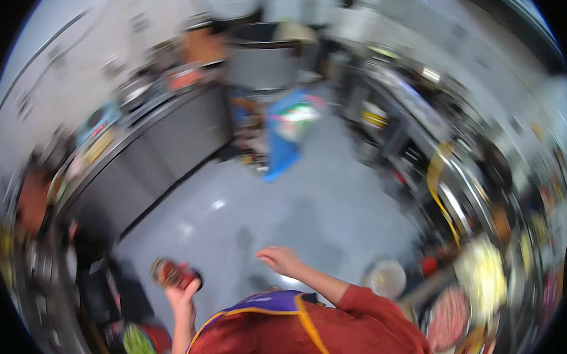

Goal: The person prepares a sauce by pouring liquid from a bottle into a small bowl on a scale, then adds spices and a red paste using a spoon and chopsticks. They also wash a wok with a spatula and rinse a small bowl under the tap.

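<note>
My left hand (182, 294) is closed around a jar (170, 273) with reddish-brown contents and a dark end, held out over the floor at the lower left. Motion blur hides what exactly is in the jar. In front of my body, my right hand (279, 261) hangs above the grey floor, its fingers bent and touching no object. Whether those fingers are fully closed is unclear. A purple apron (267, 302) with yellow edging covers part of my red top.
Steel counters (171, 118) stand along the left and a cooking line (412, 107) along the right. A large pot (263, 60) and a blue bag (285, 143) are ahead. At lower right are a tray of pink meat (449, 320), pale yellow food (482, 279) and a white bucket (386, 278).
</note>
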The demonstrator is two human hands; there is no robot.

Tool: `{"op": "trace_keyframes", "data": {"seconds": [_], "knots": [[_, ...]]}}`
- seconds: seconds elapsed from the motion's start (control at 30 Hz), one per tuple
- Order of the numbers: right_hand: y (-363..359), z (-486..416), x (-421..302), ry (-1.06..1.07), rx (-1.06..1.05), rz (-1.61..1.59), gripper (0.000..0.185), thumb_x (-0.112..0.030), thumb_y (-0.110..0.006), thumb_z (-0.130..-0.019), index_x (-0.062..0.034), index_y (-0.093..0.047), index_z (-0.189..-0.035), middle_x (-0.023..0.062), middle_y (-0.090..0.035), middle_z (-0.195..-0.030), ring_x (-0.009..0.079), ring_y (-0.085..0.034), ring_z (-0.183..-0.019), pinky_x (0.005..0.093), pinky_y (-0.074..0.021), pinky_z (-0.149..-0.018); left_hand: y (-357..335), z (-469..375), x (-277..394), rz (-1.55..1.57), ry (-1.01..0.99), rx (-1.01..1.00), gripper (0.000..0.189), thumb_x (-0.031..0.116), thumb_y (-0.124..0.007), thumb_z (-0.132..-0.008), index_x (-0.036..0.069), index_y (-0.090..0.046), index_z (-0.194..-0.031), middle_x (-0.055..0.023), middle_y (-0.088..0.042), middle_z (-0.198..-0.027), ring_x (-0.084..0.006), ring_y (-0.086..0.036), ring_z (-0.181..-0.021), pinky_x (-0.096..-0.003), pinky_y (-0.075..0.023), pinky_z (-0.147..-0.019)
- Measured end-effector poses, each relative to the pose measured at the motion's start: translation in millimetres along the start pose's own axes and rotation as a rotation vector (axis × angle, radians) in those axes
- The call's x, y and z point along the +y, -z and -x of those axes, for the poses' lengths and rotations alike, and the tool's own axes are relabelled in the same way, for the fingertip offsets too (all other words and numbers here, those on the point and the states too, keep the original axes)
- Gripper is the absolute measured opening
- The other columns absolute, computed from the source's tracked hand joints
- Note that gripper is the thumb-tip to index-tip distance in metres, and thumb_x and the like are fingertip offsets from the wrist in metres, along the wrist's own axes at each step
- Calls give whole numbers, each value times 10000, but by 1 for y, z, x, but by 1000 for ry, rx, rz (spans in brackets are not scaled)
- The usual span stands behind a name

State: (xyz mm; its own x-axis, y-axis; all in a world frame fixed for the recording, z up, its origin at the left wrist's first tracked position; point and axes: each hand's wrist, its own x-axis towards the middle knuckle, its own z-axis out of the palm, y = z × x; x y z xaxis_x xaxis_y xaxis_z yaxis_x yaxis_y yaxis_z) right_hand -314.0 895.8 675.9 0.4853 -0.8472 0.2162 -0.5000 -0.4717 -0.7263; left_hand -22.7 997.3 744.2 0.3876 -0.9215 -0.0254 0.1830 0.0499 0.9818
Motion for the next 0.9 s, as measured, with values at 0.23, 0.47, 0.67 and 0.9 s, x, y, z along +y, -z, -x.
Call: {"op": "trace_keyframes", "data": {"seconds": [0.23,0.47,0.67,0.9], "knots": [[-81,-201,-23,311,-357,-110,141,-184,-623,-918,-116,-698,-1016,98,-704,-939,324,-674,-807,412,-549,-699,64,-125,15,12,-30,237,718,-5,-847,-684,40,-485,-1302,-70,-589,-1267,-183,-566,-1159,-353,-459,-1009],[-180,-393,-25,324,-453,-158,144,-147,-653,-899,-85,-699,-1020,118,-705,-942,319,-677,-793,380,-548,-696,176,-271,34,5,-131,445,670,10,-854,-673,42,-513,-1249,-52,-597,-1176,-174,-572,-1108,-357,-460,-991],[-238,-556,-46,313,-666,-171,151,-94,-646,-886,-63,-716,-1017,131,-704,-918,286,-681,-752,346,-544,-682,246,-370,54,-129,-236,590,649,40,-874,-676,24,-529,-1225,-56,-607,-1139,-165,-578,-1060,-343,-469,-962],[-345,-685,-80,551,-1083,-150,132,-114,-658,-882,-79,-717,-995,122,-703,-881,295,-688,-783,357,-543,-689,274,-406,47,53,-313,1018,751,61,-881,-684,36,-473,-1314,-44,-573,-1210,-156,-544,-1123,-353,-436,-1011]]}}
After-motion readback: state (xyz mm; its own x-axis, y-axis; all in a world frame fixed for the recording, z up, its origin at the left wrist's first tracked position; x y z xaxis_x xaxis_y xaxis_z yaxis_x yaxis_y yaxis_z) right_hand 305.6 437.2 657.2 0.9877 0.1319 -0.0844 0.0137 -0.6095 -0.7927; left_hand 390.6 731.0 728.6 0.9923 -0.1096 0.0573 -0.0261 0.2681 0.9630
